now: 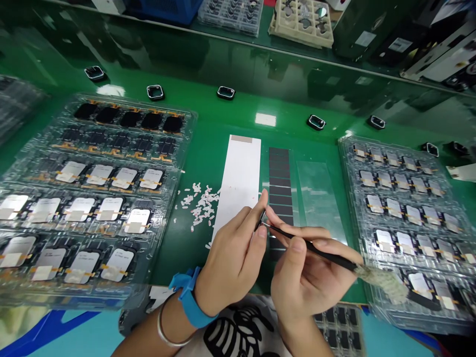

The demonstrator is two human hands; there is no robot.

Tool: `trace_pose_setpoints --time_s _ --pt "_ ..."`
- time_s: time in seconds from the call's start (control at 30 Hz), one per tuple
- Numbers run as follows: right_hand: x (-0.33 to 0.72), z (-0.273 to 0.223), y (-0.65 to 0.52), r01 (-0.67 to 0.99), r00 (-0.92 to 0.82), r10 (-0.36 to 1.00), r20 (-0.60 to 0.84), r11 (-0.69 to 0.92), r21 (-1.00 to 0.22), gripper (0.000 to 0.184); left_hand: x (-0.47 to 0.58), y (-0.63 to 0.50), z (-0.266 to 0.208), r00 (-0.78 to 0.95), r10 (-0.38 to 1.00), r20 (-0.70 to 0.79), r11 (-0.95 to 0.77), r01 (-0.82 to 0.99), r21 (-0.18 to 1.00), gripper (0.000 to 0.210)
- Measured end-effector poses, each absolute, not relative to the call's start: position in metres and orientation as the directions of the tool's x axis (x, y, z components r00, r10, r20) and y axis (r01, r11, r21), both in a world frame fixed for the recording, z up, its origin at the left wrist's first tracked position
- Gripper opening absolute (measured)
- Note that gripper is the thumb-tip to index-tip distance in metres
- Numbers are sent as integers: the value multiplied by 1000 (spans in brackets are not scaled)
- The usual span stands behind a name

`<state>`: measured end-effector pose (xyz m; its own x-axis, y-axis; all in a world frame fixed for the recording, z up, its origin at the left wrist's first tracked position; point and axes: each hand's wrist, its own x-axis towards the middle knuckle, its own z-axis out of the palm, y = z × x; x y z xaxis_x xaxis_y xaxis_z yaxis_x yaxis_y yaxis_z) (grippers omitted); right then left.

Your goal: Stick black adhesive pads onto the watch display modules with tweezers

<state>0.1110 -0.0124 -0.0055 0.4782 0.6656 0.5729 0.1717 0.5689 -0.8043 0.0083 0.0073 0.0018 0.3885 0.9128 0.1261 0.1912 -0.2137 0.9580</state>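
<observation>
My left hand (240, 243) is closed, pinching a small dark part (260, 219) between thumb and fingers; most of the part is hidden. In my right hand (312, 277) is a slim pair of black tweezers (330, 256), with pale wrapping around the rear. Their thin metal tip meets the dark part at my left fingertips. Under my hands lie a white paper strip (240, 168) and a clear sheet bearing a column of dark rectangular pieces (279, 173). Small white scraps (203, 206) are scattered left of the paper.
A clear tray (174, 163) of small display modules stands at left, and another tray (345, 148) at right. Several black watch-like frames (225, 92) line the back of the green table. A transparent film (320, 193) lies right of the dark pieces. A shelf crosses behind.
</observation>
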Motion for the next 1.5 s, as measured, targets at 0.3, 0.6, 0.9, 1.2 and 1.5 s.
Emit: trace_pose_setpoints --time_s 0.3,0.6,0.9,1.2,1.5 --pt "110 -5 -12 167 490 669 559 557 -813 33 7 6 1 373 918 135 -240 249 938 51" --pt "114 -5 -13 199 438 670 600 579 -791 32 3 7 1 376 917 132 -256 303 918 53" --pt "114 -5 -14 194 425 681 596 575 -795 36 3 8 3 386 913 133 -261 302 917 54" --pt "113 -4 -13 172 422 687 591 580 -796 33 2 7 1 379 914 144 -269 301 915 52" --pt "114 -3 -12 115 478 681 555 578 -808 30 1 9 2 379 906 190 -337 370 866 50"
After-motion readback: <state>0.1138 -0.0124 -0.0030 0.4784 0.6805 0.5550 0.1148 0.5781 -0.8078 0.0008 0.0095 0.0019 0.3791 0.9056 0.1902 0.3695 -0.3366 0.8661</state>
